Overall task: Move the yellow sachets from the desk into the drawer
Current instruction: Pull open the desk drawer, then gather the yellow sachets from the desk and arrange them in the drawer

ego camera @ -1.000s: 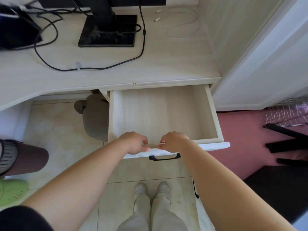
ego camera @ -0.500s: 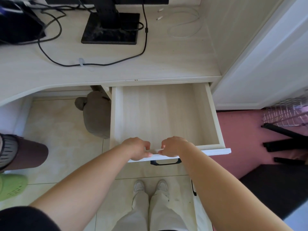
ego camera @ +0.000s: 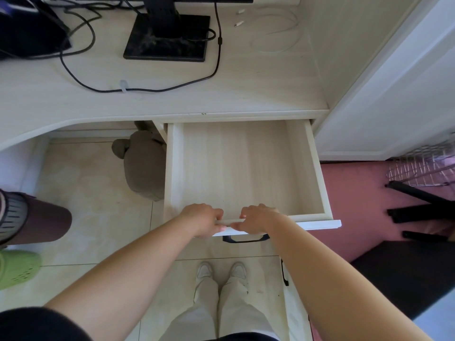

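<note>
While both hands curled over the front edge of the drawer [ego camera: 246,168], the left hand [ego camera: 203,220] and right hand [ego camera: 258,221] had their fingers closed on that rim, just above its black handle [ego camera: 245,238]. Beyond the drawer, the desk [ego camera: 246,89] showed no yellow sachets; such packets would likely be light, limp and best pinched at an edge.

Soft, even daylight fills the scene, brightest on the pale wood-grain counter [ego camera: 246,89] beyond the fingers. Shadows are faint; a mild one sits inside the light wooden drawer [ego camera: 317,173] along its left wall. No harsh glare. Wide-angle distortion bends straight edges near the frame borders, and the corners look slightly soft
</note>
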